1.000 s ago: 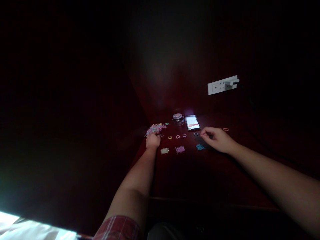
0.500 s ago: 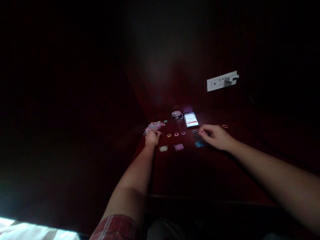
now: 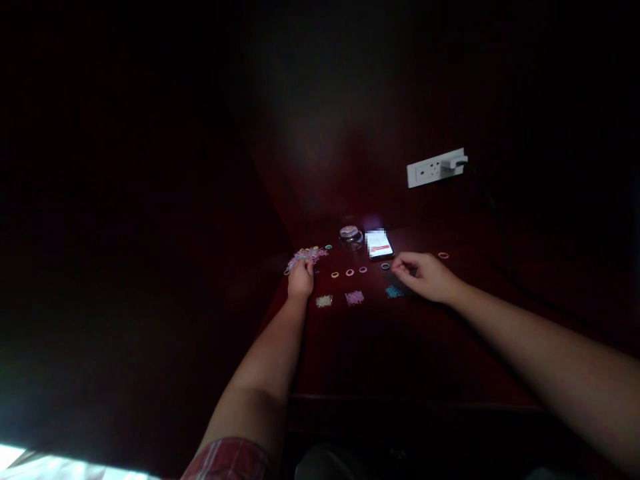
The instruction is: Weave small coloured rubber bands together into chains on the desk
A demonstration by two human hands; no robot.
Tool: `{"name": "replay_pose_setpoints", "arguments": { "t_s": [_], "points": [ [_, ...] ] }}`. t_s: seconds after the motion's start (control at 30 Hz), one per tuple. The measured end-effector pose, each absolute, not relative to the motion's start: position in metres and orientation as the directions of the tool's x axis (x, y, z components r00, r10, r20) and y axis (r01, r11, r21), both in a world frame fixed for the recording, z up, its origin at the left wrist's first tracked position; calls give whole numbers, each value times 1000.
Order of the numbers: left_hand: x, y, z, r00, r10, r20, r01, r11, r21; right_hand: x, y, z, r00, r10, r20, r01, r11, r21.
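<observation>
My left hand reaches to the near edge of a mixed pile of small pastel pieces at the table's left. Its fingers are curled together, and whatever is between the tips is hidden. My right hand rests on the table with thumb and fingers pinched; I cannot make out anything in them. Just left of its fingertips lies a grey-blue ring. Small heaps lie closer to me: cream pieces, pink-purple pieces and blue pieces.
A yellow ring, a pink ring and a purple ring form a row. Behind are a round clear jar and a lit phone. An orange ring lies right. A wall socket holds a plug.
The whole view shifts slightly. My left hand stays at the pile, its fingers turning further in towards the pieces. My right hand keeps its pinch beside the grey-blue ring.
</observation>
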State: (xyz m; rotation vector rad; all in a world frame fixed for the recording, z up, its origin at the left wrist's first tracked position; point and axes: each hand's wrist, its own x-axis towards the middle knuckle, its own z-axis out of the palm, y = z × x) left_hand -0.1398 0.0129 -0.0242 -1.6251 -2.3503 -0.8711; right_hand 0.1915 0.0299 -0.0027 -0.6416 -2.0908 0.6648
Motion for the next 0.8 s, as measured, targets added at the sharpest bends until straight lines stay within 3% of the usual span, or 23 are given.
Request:
{"name": "replay_pose_setpoints", "arguments": {
  "t_s": [0.1,0.23,0.37,0.47,0.7,0.8],
  "points": [
    [-133,5,-17,-328,789,520,912,122,391,188,30,-4,-523,651,549,217,725,-653],
    [-99,-5,-2,-262,679,685,860,-157,485,183,30,-6,-534,644,548,204,727,-655],
    [-31,-13,21,-224,577,786,646,-516,563,182,31,-8,-536,641,550,198,728,-656],
    [10,-17,28,-87,589,803,508,-668,544,186,32,-8,-533,651,541,208,721,-661],
    [7,-8,0,53,688,724,548,-626,555,190,29,-3,-521,663,537,179,700,-691],
    [-2,-5,-5,33,696,717,564,-606,562,189,28,-3,-551,650,523,155,696,-701]
  ]
}}
